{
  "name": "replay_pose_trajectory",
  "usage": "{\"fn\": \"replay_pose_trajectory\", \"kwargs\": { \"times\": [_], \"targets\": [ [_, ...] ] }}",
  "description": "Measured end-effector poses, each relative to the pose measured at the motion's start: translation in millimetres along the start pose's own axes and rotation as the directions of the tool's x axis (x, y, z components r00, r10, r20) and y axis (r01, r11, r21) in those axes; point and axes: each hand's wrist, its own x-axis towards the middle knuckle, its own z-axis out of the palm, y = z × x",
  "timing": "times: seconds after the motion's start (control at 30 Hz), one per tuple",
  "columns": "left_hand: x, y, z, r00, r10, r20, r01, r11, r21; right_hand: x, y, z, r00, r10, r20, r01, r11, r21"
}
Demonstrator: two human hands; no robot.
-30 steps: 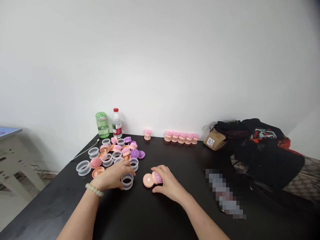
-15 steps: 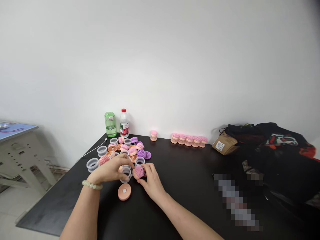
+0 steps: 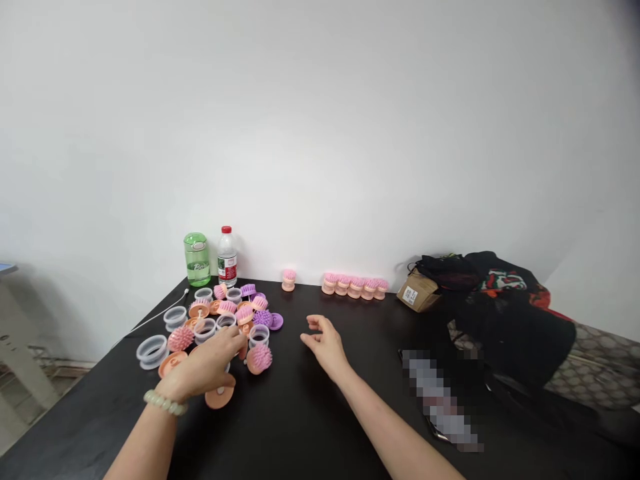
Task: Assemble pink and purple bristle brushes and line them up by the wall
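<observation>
My left hand (image 3: 213,360), with a beaded bracelet at its wrist, reaches over a pile of round parts. Its thumb is by an orange disc (image 3: 219,397) near the front of the pile; whether its fingers grip anything is hidden. My right hand (image 3: 325,343) hovers over the black table, fingers apart and holding nothing. Between the hands lies a pink bristled brush head (image 3: 260,359), tilted on its side. Behind it stands a clear ring (image 3: 259,335). The pile also has a purple bristled head (image 3: 263,319) and a coral bristled head (image 3: 181,339).
Against the wall are a green bottle (image 3: 197,260), a red-capped water bottle (image 3: 227,259), a lone pink brush (image 3: 289,280) and a row of several pink brushes (image 3: 355,287). At the right lie a brown paper bag (image 3: 419,291), black cloth (image 3: 525,340) and a blurred item (image 3: 440,400).
My right hand has let go of the pink brush head and moved away to the right, its fingers opening. My left hand has come lower, towards the orange disc. The view has shifted right.
</observation>
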Motion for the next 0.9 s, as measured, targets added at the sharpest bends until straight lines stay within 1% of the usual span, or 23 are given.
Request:
{"fn": "replay_pose_trajectory", "kwargs": {
  "times": [0.03,0.1,0.17,0.2,0.3,0.37,0.5,0.57,0.67,0.8,0.9],
  "targets": [
    [0.7,2.3,0.6,0.997,0.051,-0.058,-0.053,0.998,-0.018,9.4,5.3,-4.4,1.0,0.002,-0.014,-0.003,0.999,-0.032],
    [4.4,11.3,4.2,0.971,0.156,-0.183,-0.163,0.986,-0.022,29.3,15.5,-12.9,0.999,-0.003,-0.037,-0.001,0.994,-0.114],
    [11.2,23.8,11.1,0.939,0.22,-0.264,-0.217,0.975,0.04,50.3,24.8,-20.7,0.998,-0.022,-0.052,0.01,0.977,-0.213],
    [15.0,29.8,15.3,0.94,0.23,-0.253,-0.214,0.973,0.087,61.1,29.2,-24.2,0.998,-0.033,-0.054,0.018,0.964,-0.265],
    [24.9,40.1,27.6,0.972,0.168,-0.162,-0.133,0.97,0.205,93.4,41.2,-31.5,0.998,-0.054,-0.038,0.034,0.912,-0.408],
    [28.3,38.6,33.6,0.982,0.127,-0.14,-0.091,0.967,0.239,113.3,48.5,-33.3,0.999,-0.049,-0.022,0.032,0.875,-0.483],
    [29.0,27.8,40.4,0.98,0.087,-0.177,-0.04,0.967,0.253,141.1,58.5,-31.3,1.0,-0.025,-0.005,0.018,0.818,-0.574],
    [28.1,26.5,42.1,0.973,0.094,-0.21,-0.05,0.977,0.206,146.0,58.9,-29.9,1.0,-0.03,0.0,0.024,0.805,-0.593],
    [26.2,33.2,42.5,0.954,0.144,-0.263,-0.11,0.984,0.138,142.7,52.9,-29.3,0.999,-0.047,0.009,0.043,0.803,-0.594],
    [23.1,46.4,41.1,0.924,0.209,-0.32,-0.191,0.978,0.086,125.2,38.3,-31.6,0.998,-0.051,0.026,0.057,0.837,-0.544],
    [22.5,50.1,45.3,0.894,0.249,-0.372,-0.266,0.964,0.006,104.3,26.6,-34.5,0.998,-0.032,0.056,0.054,0.89,-0.454]
  ]
}}
